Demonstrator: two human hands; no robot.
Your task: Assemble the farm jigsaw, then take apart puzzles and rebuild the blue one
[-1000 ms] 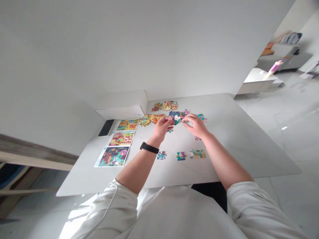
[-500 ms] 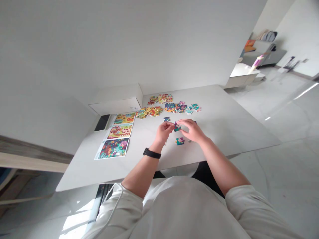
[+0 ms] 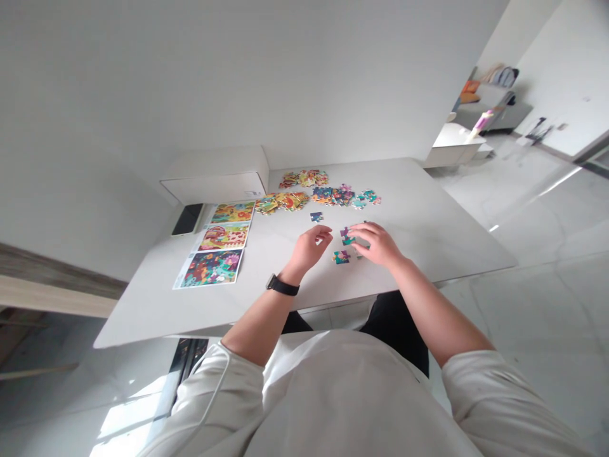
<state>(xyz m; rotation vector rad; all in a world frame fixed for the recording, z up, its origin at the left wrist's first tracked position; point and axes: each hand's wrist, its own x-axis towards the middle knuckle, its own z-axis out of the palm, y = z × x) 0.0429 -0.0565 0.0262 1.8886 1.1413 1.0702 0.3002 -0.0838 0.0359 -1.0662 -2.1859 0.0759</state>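
Note:
My left hand [image 3: 309, 249] hovers over the table with its fingers loosely curled, thumb and fingertips apart, and nothing visible between them. My right hand [image 3: 378, 244] has thumb and fingertips at the right side of a purple and teal puzzle piece [image 3: 347, 237]. Just below it lies another teal and orange puzzle piece [image 3: 341, 257]. A dark blue puzzle piece [image 3: 316, 217] sits beyond my left hand. Small bits of other pieces show beside and under my right hand, mostly hidden by it.
Piles of yellow puzzle pieces [image 3: 284, 202], dark blue ones [image 3: 332, 195] and teal ones [image 3: 366, 198] lie toward the wall. At left are a sheet with three printed pictures [image 3: 212, 270], a phone [image 3: 188, 219] and a white box [image 3: 214, 184].
My left hand has let go of the purple and teal piece and drawn away to the left. My right hand stays at that piece. The view has shifted slightly.

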